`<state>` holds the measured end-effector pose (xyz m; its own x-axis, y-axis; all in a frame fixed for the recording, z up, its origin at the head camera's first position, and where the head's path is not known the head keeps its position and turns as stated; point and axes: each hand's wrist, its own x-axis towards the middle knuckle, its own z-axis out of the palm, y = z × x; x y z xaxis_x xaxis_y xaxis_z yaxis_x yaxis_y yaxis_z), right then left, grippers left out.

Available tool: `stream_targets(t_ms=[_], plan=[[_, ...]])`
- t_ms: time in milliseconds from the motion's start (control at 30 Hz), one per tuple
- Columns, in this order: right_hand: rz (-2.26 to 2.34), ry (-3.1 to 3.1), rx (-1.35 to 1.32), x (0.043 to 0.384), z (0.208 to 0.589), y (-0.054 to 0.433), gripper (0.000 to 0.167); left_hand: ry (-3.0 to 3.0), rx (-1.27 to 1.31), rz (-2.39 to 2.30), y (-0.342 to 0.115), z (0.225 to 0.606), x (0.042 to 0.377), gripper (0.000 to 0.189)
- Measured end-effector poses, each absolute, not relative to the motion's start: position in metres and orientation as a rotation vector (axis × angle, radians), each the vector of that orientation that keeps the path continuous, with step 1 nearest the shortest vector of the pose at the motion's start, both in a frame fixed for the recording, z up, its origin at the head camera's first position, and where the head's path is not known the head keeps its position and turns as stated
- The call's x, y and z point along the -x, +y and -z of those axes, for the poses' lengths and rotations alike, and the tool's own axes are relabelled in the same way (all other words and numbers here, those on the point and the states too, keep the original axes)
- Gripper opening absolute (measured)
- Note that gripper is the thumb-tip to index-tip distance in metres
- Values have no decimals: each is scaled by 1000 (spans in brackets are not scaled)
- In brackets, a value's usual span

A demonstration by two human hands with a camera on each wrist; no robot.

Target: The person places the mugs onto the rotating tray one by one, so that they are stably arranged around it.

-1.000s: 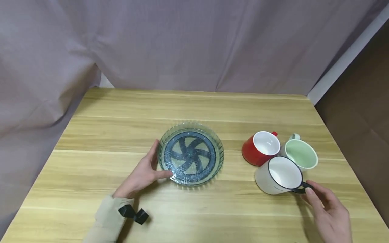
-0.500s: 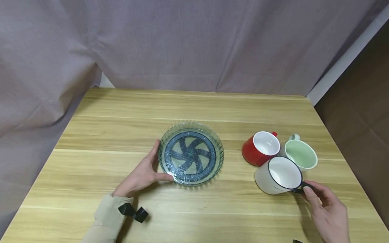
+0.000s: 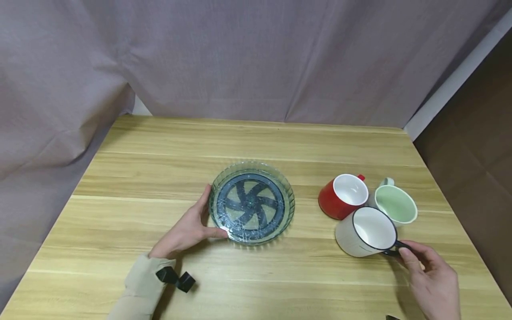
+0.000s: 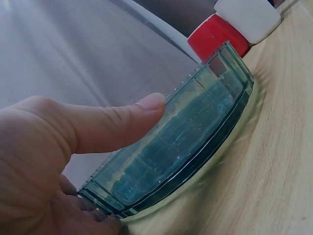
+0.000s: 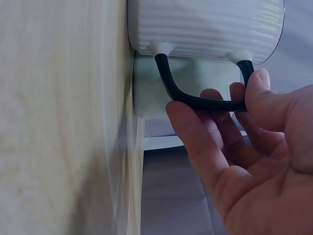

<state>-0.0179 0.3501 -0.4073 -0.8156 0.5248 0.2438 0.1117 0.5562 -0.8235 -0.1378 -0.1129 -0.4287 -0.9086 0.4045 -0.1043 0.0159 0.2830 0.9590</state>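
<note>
A round clear blue-green glass dish (image 3: 250,202) with a dark swirl pattern in its base sits mid-table. My left hand (image 3: 188,229) grips its left side, the thumb along the near rim and the fingers round the side wall. In the left wrist view the thumb (image 4: 117,122) lies over the upper edge of the dish (image 4: 181,142). To the right stands a white mug (image 3: 362,235) with a black rim and handle. My right hand (image 3: 434,275) pinches its black handle (image 5: 195,102) between thumb and fingers, as the right wrist view shows closely.
A red mug (image 3: 336,200) and a pale green mug (image 3: 396,204) stand close behind the white one, the three clustered together. The wooden table (image 3: 256,284) ends at the back against a grey-purple curtain (image 3: 224,58). A brown panel (image 3: 476,146) is at the right.
</note>
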Motion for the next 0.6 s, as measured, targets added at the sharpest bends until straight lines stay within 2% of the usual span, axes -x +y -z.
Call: stream_targets(t_ms=[200,600], plan=[[-1045,-2359,522,17,407,350,15,2290,-361,-1584,-113,427,137,136],[-1263,-2262,569,17,407,346,12,2288,-386,-1589,-114,426,136,135]])
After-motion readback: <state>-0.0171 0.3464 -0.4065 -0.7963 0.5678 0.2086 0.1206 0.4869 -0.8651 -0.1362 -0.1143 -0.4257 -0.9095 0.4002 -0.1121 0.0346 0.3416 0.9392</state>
